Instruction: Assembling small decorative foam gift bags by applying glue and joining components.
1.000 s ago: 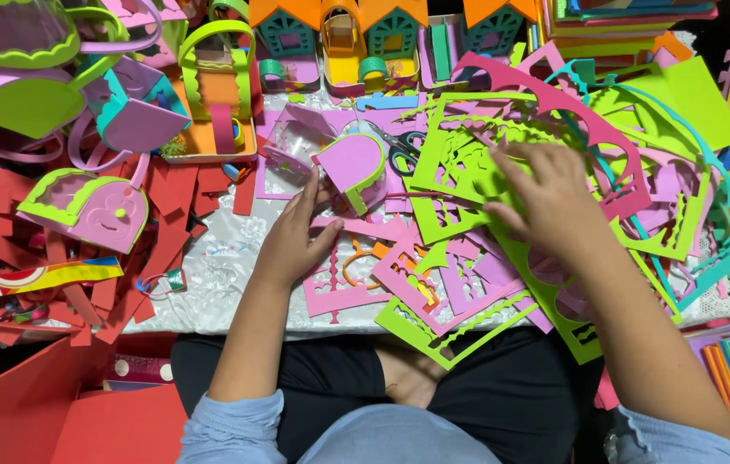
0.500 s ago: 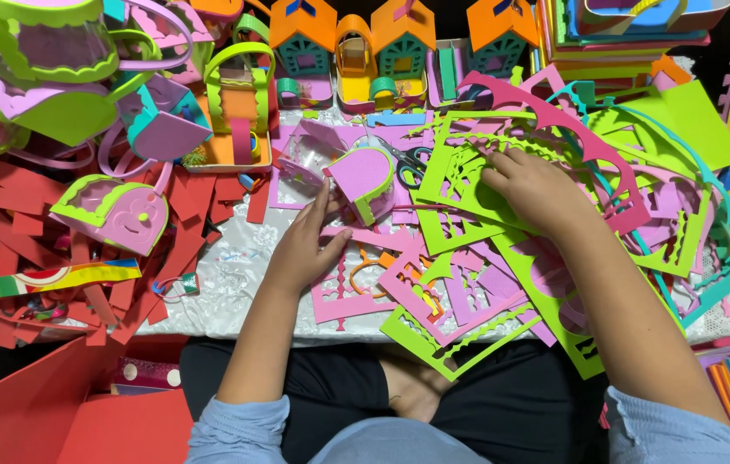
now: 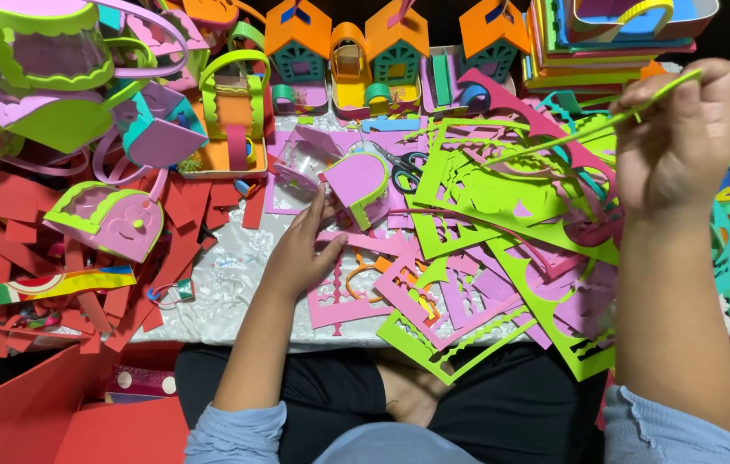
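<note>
My left hand (image 3: pixel 303 245) rests on the low white table, its fingertips touching a small pink foam box with a green rim (image 3: pixel 360 186). Raised at the upper right, my right hand (image 3: pixel 672 137) pinches a thin green foam strip (image 3: pixel 593 127) that runs down-left toward the pile of green cut-out sheets (image 3: pixel 502 202). Pink cut-out sheets (image 3: pixel 434 296) lie below that pile. A pair of scissors (image 3: pixel 404 167) lies just right of the pink box.
Red foam scraps (image 3: pixel 30 258) cover the left side. Finished foam baskets (image 3: pixel 232 112), a pink purse shape (image 3: pixel 107 219) and little foam houses (image 3: pixel 348 51) stand along the back. Stacked coloured sheets (image 3: pixel 605 43) sit at the upper right. My crossed legs are under the table's front edge.
My right hand has lifted off the green sheets and risen to the upper right, pulling a thin green strip up with it. The left hand stays by the pink box.
</note>
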